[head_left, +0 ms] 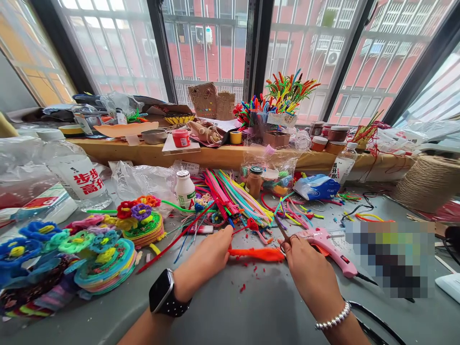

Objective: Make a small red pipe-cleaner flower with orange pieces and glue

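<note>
My left hand, wearing a watch, is closed in a pinch on a thin red pipe cleaner. Its far end reaches toward a small red fuzzy piece. My right hand grips scissors by the handles, blades pointing up and left toward the pile. Between my hands, on the grey table, lies a bright orange fuzzy strip. Red fluff scraps are scattered below it. Beyond is a bundle of colourful pipe cleaners.
A pink glue gun lies beside my right hand, its cord trailing right. Pipe-cleaner flower pieces crowd the left. A white bottle, a brown jar and a twine spool stand farther back, before a cluttered wooden ledge.
</note>
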{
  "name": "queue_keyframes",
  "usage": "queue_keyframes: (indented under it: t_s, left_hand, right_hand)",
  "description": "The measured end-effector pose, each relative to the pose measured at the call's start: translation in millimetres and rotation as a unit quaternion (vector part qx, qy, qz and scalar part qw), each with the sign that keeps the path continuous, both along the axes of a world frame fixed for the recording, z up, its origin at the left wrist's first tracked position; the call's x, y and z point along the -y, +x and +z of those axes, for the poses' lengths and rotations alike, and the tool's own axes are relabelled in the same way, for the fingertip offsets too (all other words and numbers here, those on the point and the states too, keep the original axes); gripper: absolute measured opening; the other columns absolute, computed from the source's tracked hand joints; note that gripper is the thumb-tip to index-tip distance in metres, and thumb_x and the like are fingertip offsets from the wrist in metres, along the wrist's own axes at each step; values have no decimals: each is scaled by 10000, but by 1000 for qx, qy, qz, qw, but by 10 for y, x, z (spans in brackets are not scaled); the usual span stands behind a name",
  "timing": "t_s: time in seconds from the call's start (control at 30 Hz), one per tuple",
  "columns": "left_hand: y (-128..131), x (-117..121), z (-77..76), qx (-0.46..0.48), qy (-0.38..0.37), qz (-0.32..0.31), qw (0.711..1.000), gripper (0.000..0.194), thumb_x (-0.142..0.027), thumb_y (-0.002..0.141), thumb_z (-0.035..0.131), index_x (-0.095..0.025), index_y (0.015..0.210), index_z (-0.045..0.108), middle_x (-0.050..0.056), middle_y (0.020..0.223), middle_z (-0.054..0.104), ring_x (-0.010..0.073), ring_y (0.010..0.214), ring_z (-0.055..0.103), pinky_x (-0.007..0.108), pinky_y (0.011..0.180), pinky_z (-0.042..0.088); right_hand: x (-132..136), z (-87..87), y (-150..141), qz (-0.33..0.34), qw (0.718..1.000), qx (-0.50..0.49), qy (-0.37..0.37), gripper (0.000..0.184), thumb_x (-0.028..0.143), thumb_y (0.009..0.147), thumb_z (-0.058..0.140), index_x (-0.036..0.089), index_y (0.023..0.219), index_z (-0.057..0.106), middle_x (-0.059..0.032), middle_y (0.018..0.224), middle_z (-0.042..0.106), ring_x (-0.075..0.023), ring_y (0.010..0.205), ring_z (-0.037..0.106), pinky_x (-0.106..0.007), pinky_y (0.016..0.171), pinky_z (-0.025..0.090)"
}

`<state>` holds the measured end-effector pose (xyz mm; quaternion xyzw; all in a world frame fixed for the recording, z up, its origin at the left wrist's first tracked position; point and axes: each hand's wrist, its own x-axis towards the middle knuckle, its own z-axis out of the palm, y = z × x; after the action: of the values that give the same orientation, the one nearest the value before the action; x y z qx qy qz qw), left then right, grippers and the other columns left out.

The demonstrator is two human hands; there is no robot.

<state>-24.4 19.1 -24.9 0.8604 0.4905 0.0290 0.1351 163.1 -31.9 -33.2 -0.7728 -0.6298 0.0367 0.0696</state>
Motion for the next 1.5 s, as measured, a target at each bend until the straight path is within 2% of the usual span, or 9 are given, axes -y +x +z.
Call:
queue_keyframes:
  t_s: [0.2,0.3,0.53,0.83,0.97,1.13,1.33,1.4,1.5]
  left_hand:
    - [-115,-97,77,123,18,88,988,146,-96,674,411,-213,644,329,20,730,560,166,692,530,257,597,378]
    - [-130,-114,138,204,23,114,972,163,-122,673,438,-216,629,311,8,711,566,155,659,534,260,592,387]
    - [-79,-94,174,396,-103,126,904,275,-209,635,546,-214,607,273,-6,690,600,158,669,582,269,595,440]
    - [-42,-67,214,480,-195,138,844,354,-211,569,636,-199,602,284,-5,681,617,151,660,597,279,617,457]
    - [-21,-36,257,490,-213,144,833,358,-197,556,651,-195,612,297,-10,671,617,142,640,593,274,605,451]
    - [8,-11,248,493,-257,124,822,344,-175,567,641,-194,614,301,-17,649,625,138,631,593,264,601,431]
    - [94,20,86,452,-319,60,831,354,-191,556,648,-196,605,297,-36,582,595,132,583,583,260,567,431]
    - [111,17,58,449,-319,61,832,375,-191,550,653,-200,597,281,-39,576,590,129,559,574,264,555,433]
    - [113,9,98,486,-271,95,826,405,-203,543,668,-202,593,266,-3,682,619,143,644,586,286,614,448]
  right_hand:
    - [46,70,-21,6,999,39,34,335,300,859,283,168,781,580,-91,874,552,-197,666,580,-265,478,339]
    - [59,69,-47,43,999,22,-3,316,330,841,339,186,772,612,-78,865,557,-199,668,582,-262,487,342]
    - [67,2,-99,146,982,-80,-84,126,132,692,524,170,705,643,-57,828,585,-183,730,573,-243,604,378]
    - [69,-18,-79,191,964,-159,-99,166,99,631,561,158,752,657,-50,866,590,-176,782,561,-240,705,383]
    - [80,12,-84,177,959,-205,-82,126,162,653,580,178,749,660,-33,887,590,-133,661,563,-230,660,397]
    - [56,98,-101,153,903,-400,46,265,403,716,537,191,844,632,-23,802,601,-120,603,538,-218,569,407]
    - [-27,-50,-172,77,774,-612,141,321,436,747,493,129,722,582,15,532,483,-83,458,411,-202,440,349]
    - [-75,-109,-204,71,762,-625,154,323,428,755,486,128,654,549,10,536,479,-74,445,382,-200,424,330]
    - [-145,-121,-239,90,779,-598,162,320,412,773,463,135,621,518,9,547,479,-69,439,360,-198,422,317]
